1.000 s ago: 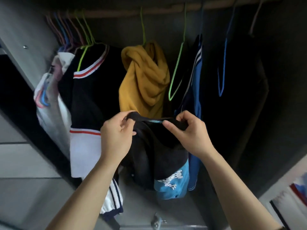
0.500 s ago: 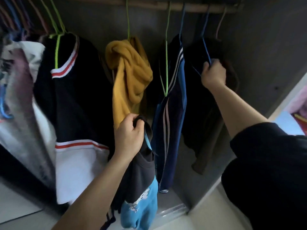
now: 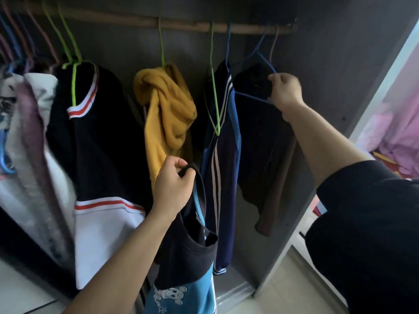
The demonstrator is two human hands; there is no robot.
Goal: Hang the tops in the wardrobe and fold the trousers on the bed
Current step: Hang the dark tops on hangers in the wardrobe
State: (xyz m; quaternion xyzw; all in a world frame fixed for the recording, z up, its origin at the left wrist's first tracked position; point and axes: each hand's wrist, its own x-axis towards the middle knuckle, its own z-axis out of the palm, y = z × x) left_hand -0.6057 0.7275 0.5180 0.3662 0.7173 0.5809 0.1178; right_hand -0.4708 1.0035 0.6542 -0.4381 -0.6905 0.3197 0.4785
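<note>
My left hand point(image 3: 173, 185) grips the collar of a black and blue top point(image 3: 190, 257) with a white cartoon print; the top hangs down in front of the open wardrobe. My right hand point(image 3: 286, 90) is raised at the right and holds a blue wire hanger point(image 3: 256, 96) that hooks on the wooden rail point(image 3: 186, 24). A dark brown garment point(image 3: 267, 159) hangs by that hanger, behind my hand. Whether it sits on this hanger I cannot tell.
On the rail hang a mustard top point(image 3: 167, 114), a navy striped jacket point(image 3: 223, 159), a black and white top with red stripes point(image 3: 97, 155) and pale garments point(image 3: 29, 141) at far left. A bare green hanger point(image 3: 214, 98) hangs mid-rail. Pink bedding point(image 3: 399, 130) lies at right.
A second ago both hands held the black and blue top by its collar. My right hand let go, rose to the right and took the blue hanger; the view turned right.
</note>
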